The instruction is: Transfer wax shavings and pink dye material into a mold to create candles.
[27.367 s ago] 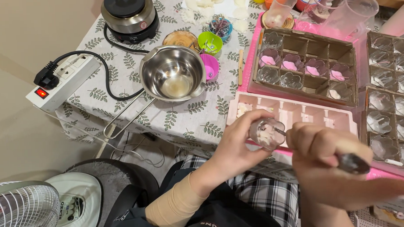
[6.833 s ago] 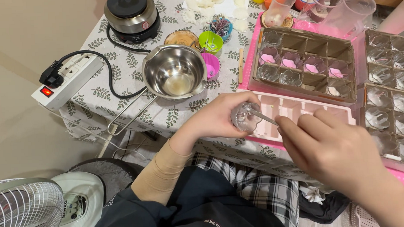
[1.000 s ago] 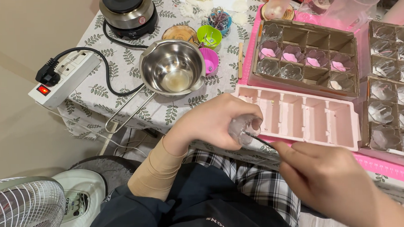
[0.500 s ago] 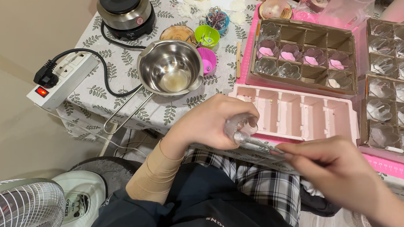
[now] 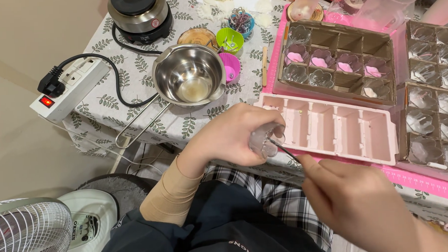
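My left hand (image 5: 232, 135) grips a small clear flower-shaped glass cup (image 5: 264, 140) at the table's front edge, tilted with its mouth toward my right hand. My right hand (image 5: 358, 201) pinches a thin metal tool (image 5: 283, 152) whose tip reaches into the cup. Just behind the cup lies a pink tray mould (image 5: 333, 129) with several long compartments.
A steel melting pot (image 5: 189, 75) with a wire handle stands on the leaf-print cloth. Behind it are a small hotplate (image 5: 139, 12), a power strip (image 5: 69, 89) and small silicone cups (image 5: 229, 40). Cardboard divider boxes (image 5: 338, 62) hold glass cups. A fan (image 5: 26, 234) stands at the lower left.
My right hand has shifted lower and closer, and the tool now points more steeply up into the cup. The left hand keeps the cup in nearly the same spot.
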